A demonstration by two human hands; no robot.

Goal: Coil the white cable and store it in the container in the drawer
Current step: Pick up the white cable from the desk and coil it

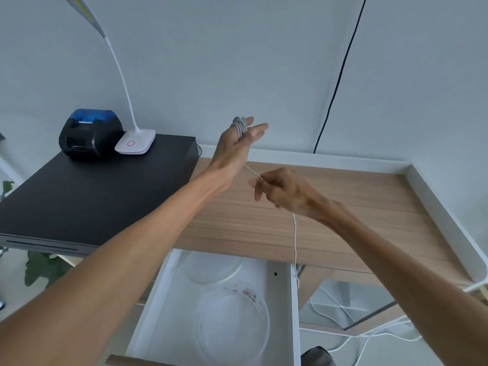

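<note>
My left hand [235,146] is raised above the wooden desk, fingers stretched out, with several turns of the white cable [294,235] wound around them. From the coil the cable runs down to my right hand [284,190], which pinches it. Below that hand the loose end hangs over the desk's front edge beside the open white drawer [294,307]. In the drawer sits a clear round container [232,324] with a flowered rim, and its clear lid [211,268] lies behind it.
A black box [87,191] on the left carries a black and blue printer [91,132] and a white desk lamp [135,141]. A white raised rim [443,204] borders the desk. More white cables [369,334] lie on the floor at the lower right. A black cord [335,85] hangs on the wall.
</note>
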